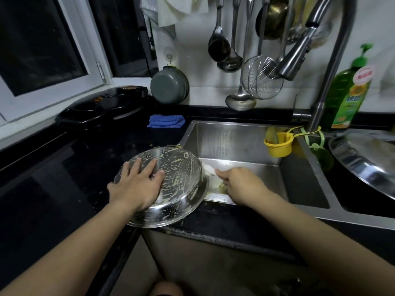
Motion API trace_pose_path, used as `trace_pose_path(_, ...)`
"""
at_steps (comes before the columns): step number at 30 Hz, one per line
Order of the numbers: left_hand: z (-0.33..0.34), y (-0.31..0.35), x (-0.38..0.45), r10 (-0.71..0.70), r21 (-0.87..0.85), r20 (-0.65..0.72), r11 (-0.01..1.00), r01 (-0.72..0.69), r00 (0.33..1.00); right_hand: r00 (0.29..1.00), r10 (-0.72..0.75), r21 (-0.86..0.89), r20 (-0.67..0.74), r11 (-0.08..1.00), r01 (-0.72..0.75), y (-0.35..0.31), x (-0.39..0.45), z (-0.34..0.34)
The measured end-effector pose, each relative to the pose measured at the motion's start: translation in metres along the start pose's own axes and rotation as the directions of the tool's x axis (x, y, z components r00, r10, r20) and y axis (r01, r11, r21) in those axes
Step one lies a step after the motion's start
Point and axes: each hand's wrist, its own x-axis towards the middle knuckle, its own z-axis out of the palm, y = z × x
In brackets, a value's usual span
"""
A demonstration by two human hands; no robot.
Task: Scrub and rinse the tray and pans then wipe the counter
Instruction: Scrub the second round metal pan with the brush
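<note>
A round steel pan lies upside down and tilted at the sink's front left corner, its outside streaked with dried residue. My left hand lies flat on its bottom, fingers spread. My right hand is in the sink beside the pan, fingers curled round something pale and soapy that I cannot make out. It works on a flat steel tray lying in the sink. A second steel pan sits in the right basin.
A folded blue cloth lies on the black counter behind the pan. A black appliance stands at the back left. The faucet hangs over the sink, green dish soap beside it. A yellow cup hangs on the divider.
</note>
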Motion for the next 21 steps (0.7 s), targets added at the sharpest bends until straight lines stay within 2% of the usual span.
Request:
trace_pose_path(4, -0.001, 0.004, 0.0, -0.015, -0.006, -0.004, 1.0, 0.015, 1.0, 0.997, -0.077, -0.115, -0.005, 0.991, 0.076, -0.006, -0.036, -0.002)
trace_pose_path(8, 0.002, 0.009, 0.0, -0.033, -0.014, 0.006, 0.999, 0.033, 0.999, 0.994, -0.031, -0.084, 0.103, 0.996, 0.04, -0.025, -0.02, -0.016)
trace_pose_path(12, 0.001, 0.012, -0.001, -0.035, -0.028, -0.001, 0.999, 0.035, 0.999, 0.985, 0.057, 0.081, 0.165, 0.994, -0.072, -0.034, 0.02, -0.033)
trace_pose_path(18, 0.002, 0.014, 0.005, -0.069, -0.028, -0.006, 0.997, 0.068, 0.998, 0.982, 0.118, 0.293, 0.145, 0.943, -0.157, -0.058, -0.055, -0.011)
trace_pose_path(21, 0.003, 0.016, 0.006, -0.068, -0.031, 0.005, 0.997, 0.068, 0.998, 0.97, 0.178, 0.378, 0.163, 0.897, -0.229, -0.059, -0.05, -0.007)
